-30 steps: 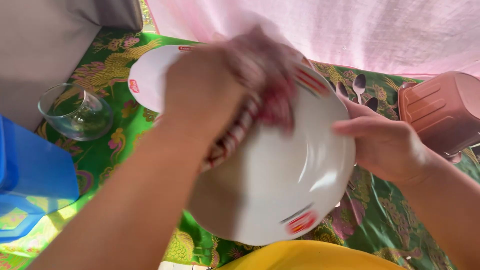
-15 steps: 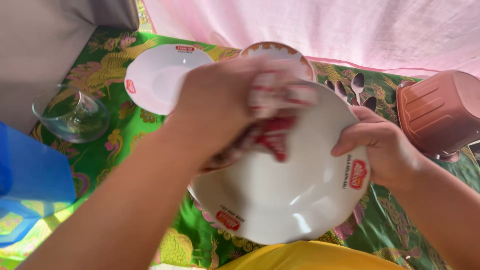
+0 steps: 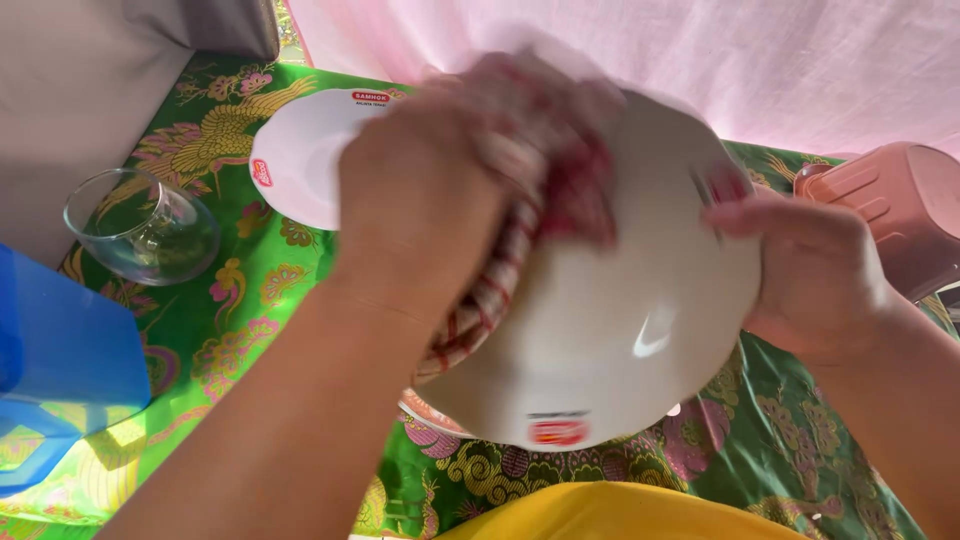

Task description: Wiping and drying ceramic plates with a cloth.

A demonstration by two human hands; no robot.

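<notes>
Nearest the camera, a patch of yellow fabric is seen at the lower edge. Just above it, a white, round ceramic plate with small red marks on its rim is held tilted above the cloth-covered surface. Its right edge is gripped by the right hand, the fingers curled over the rim. A red-and-white checked cloth is bunched in the closed fingers of the left hand and pressed against the upper left part of the plate's face. The wiping is judged to be under way: the lower face is seen bare and glossy, while the part under the cloth is hidden, so how much is left cannot be told.

Beneath the plate, the rim of another dish is partly seen on the green and gold patterned tablecloth. Further left, a blue plastic container and a clear glass cup are found. Beyond, a second white plate, a pink plastic tub and a pale pink curtain are seen.
</notes>
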